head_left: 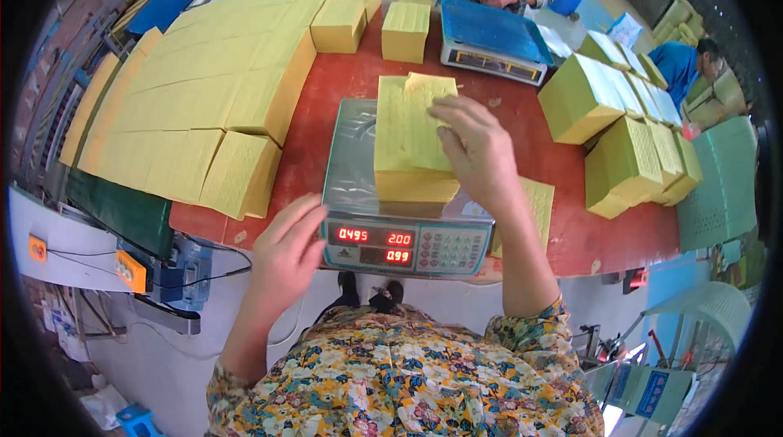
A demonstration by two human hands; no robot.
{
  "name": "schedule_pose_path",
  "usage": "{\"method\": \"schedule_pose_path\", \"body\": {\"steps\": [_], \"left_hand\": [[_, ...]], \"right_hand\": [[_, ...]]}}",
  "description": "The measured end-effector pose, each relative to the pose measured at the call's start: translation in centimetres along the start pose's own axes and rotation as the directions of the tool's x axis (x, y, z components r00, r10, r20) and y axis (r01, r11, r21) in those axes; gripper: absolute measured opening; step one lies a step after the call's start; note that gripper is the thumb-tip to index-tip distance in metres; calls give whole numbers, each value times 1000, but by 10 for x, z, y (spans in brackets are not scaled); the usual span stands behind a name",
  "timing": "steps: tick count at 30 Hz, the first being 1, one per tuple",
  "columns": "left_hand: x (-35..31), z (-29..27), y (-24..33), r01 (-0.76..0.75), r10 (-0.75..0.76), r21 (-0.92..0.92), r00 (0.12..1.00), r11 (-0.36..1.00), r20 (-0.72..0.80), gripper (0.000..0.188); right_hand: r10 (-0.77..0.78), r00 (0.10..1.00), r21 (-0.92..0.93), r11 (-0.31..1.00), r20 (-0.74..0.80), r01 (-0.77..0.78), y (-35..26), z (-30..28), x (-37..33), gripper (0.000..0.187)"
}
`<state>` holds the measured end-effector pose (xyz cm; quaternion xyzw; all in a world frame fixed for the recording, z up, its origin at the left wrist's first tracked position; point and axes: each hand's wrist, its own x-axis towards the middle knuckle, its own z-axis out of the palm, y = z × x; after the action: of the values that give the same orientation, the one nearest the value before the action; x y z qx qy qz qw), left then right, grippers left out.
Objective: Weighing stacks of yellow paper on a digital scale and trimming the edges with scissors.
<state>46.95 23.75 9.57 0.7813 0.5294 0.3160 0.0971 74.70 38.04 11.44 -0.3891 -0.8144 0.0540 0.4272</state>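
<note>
- Your left hand (pixel 285 253): empty, fingers loosely spread, by the scale's (pixel 351 151) near-left corner.
- Yellow paper stack (pixel 412 131): on the scale at the worktop's (pixel 326 94) near edge — apparently being weighed.
- Your right hand (pixel 479 143): thumb spread, over its right edge — contact unclear; lifting would need both palms.

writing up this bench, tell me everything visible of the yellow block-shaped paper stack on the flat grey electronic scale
The yellow block-shaped paper stack looks like many thin sheets, piled upright on the shiny platform of the flat grey electronic scale. Its top is creased, with a rough, uneven piece at the far edge. The person's bare right hand is at its right side; contact is unclear.
</note>
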Motion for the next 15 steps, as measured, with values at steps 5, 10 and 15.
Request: {"method": "schedule_pose_path", "body": {"steps": [5,10,15], "left_hand": [[74,30,37,-355,363,80,924,931,-123,49],[81,66,19,-291,294,39,951,956,-100,47],[103,43,-12,-323,313,-211,946,923,-82,21]], "right_hand": [[-74,993,112,992,94,63,-7,25,29,20],[-31,984,-164,985,176,61,27,44,41,29],[-28,980,-247,966,198,78,24,44,44,31]]}}
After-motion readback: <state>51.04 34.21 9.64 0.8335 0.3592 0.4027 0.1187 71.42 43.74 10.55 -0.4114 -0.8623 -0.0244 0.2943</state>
